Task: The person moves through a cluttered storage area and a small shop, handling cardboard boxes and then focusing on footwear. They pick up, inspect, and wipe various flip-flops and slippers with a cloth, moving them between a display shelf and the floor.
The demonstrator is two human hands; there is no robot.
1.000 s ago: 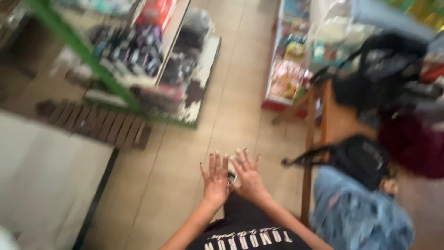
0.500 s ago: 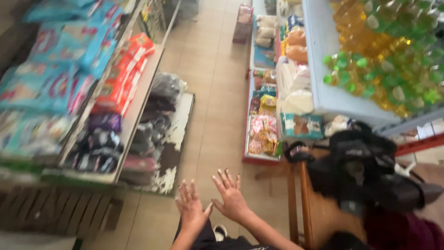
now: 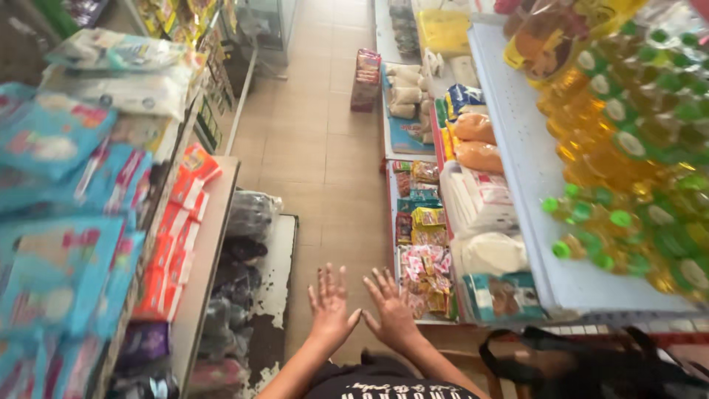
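Note:
My left hand and my right hand are held out low in front of me, palms down, fingers spread, thumbs nearly touching. Neither holds anything. Below them is a tiled shop aisle floor. Nearest my right hand are small colourful snack packets on a low shelf. Nearest my left hand is a low worn white shelf board with dark wrapped bundles.
Left shelves hold blue and red soft packs. At right, a white shelf carries bottles of yellow oil with green caps; bagged goods sit below. A black bag lies at lower right. A glass cabinet stands far down the aisle.
The view has swung up from the floor to look along the aisle. My two hands stayed spread in front of me, now closer to the centre bottom.

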